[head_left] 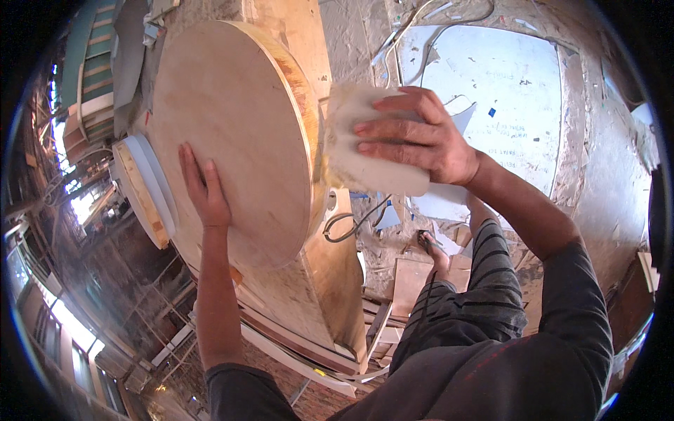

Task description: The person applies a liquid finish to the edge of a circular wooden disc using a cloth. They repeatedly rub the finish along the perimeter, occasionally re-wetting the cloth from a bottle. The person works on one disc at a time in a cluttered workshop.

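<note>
the left hand lies flat and open on the broad face of a round wooden disc, fingers stretched out and pointing up, palm pressed against the pale wood near its lower middle. the disc stands on edge, tilted, filling the upper left of the view, its thick rim showing layered plywood along the right side.

the right hand is closed around a pale, dusty sanding block, fingers wrapped over its top and front, thumb side out of sight. the block presses against the rim of the disc on its right edge, about halfway down.

behind the disc on the left a second, smaller round piece with a white edge peeks out, touching or just beside the big one; which, i cannot tell. under the disc leans a large plywood board, with white strips and more boards stacked below it.

beyond the right hand the dusty floor carries a pale blue-white sheet, some white cables and scraps. a loop of grey cable hangs just beside the board. the person's striped trouser leg and foot show below the right forearm, and a dark grey sleeve covers the upper arm.
</note>
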A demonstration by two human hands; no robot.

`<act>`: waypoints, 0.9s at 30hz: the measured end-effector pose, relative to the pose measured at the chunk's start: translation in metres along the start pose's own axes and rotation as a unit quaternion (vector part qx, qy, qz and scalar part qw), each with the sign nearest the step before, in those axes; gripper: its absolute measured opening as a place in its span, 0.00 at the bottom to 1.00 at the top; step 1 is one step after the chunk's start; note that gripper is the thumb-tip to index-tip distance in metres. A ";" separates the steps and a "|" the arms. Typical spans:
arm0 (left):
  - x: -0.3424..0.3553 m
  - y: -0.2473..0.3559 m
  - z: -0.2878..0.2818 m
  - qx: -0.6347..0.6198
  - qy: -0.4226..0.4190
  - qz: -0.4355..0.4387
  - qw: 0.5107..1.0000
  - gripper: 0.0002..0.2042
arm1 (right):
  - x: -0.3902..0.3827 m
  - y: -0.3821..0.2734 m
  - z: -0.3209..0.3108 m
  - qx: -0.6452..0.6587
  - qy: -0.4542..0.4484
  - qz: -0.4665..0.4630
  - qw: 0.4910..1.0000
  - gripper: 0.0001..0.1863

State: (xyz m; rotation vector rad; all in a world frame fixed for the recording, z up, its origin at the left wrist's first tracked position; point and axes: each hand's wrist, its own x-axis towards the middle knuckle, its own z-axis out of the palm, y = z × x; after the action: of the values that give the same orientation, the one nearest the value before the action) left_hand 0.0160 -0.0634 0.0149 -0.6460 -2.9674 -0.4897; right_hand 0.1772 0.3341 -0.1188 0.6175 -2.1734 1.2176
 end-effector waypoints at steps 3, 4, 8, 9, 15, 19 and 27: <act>0.000 0.003 0.004 -0.009 0.006 -0.003 1.000 0.29 | -0.002 -0.009 0.012 -0.024 -0.001 -0.023 0.999 0.30; -0.001 0.004 0.004 -0.005 0.007 -0.004 1.000 0.29 | -0.005 -0.009 0.011 -0.022 -0.006 -0.019 1.000 0.30; 0.000 0.001 0.003 -0.002 0.011 -0.015 1.000 0.29 | -0.002 -0.011 0.005 -0.009 0.009 0.002 1.000 0.29; 0.000 0.002 0.004 0.001 0.012 -0.017 1.000 0.29 | 0.001 -0.011 0.003 -0.005 0.019 0.010 1.000 0.29; 0.001 0.005 0.006 0.006 0.016 -0.019 1.000 0.31 | 0.004 -0.015 0.008 -0.021 0.015 0.003 1.000 0.29; 0.001 0.003 0.005 0.012 0.015 -0.021 1.000 0.32 | -0.014 -0.021 0.010 -0.043 -0.012 0.002 0.999 0.29; 0.000 0.005 0.006 -0.009 0.022 -0.031 0.999 0.34 | -0.029 -0.051 0.003 -0.090 -0.012 0.018 0.996 0.29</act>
State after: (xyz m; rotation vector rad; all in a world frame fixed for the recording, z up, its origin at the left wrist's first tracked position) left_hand 0.0182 -0.0578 0.0110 -0.5396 -2.9520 -0.5291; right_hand 0.2301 0.3103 -0.1084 0.5231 -2.2914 1.0225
